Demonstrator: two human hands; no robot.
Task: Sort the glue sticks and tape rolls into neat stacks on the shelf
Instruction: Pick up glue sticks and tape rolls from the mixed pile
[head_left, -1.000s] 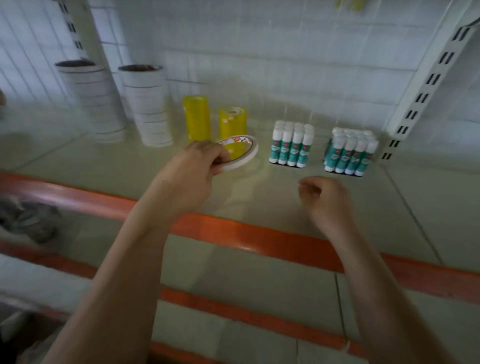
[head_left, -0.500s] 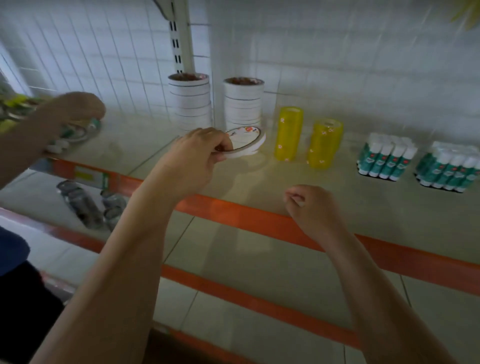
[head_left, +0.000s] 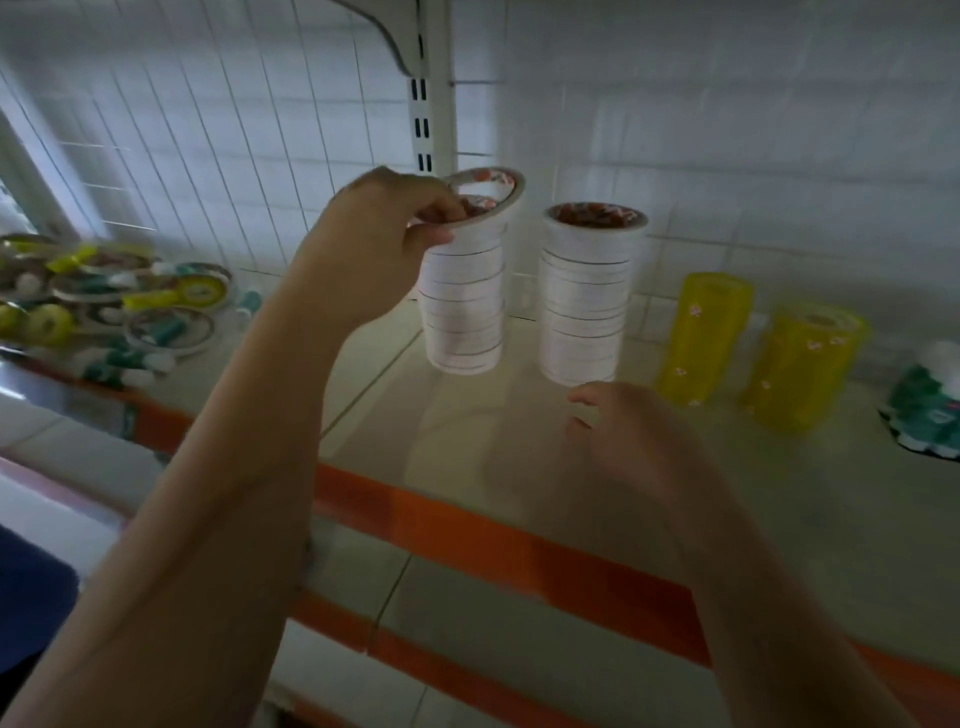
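Tilted roll risking a toppled stack

The left hand (head_left: 374, 244) is pinching a white tape roll (head_left: 485, 195) over the left stack (head_left: 462, 306); an off-centre drop could be tipping it toward 3 o'clock.

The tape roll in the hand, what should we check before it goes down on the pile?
1. Left hand grips the tape roll: ok.
2. Roll is over the left white stack: ok.
3. Roll is level: not ok, it tilts.
4. Roll already rests on the stack: cannot tell.
5. Stack looks straight: ok.
6. Right hand is away from both stacks, holding nothing: ok, though blurred.
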